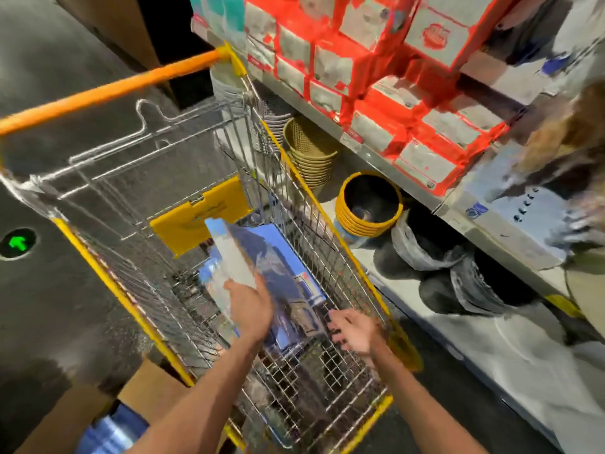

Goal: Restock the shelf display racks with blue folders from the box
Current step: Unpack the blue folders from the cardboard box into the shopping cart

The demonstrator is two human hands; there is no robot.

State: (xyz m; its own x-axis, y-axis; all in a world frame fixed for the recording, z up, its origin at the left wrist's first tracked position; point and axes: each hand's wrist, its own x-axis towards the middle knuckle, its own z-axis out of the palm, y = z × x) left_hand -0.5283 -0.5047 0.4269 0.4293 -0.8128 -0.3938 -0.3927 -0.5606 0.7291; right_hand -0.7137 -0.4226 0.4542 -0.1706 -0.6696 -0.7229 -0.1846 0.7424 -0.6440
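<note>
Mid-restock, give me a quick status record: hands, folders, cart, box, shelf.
left hand: holds a wrapped blue folder over the cart
right hand: open, fingers spread, holding nothing
cart: wire with yellow trim; other folders lie inside
box: cardboard, lower left, blue contents showing
shelf: red-and-white boxes above, stacked yellow baskets below
image: motion-blurred
</note>
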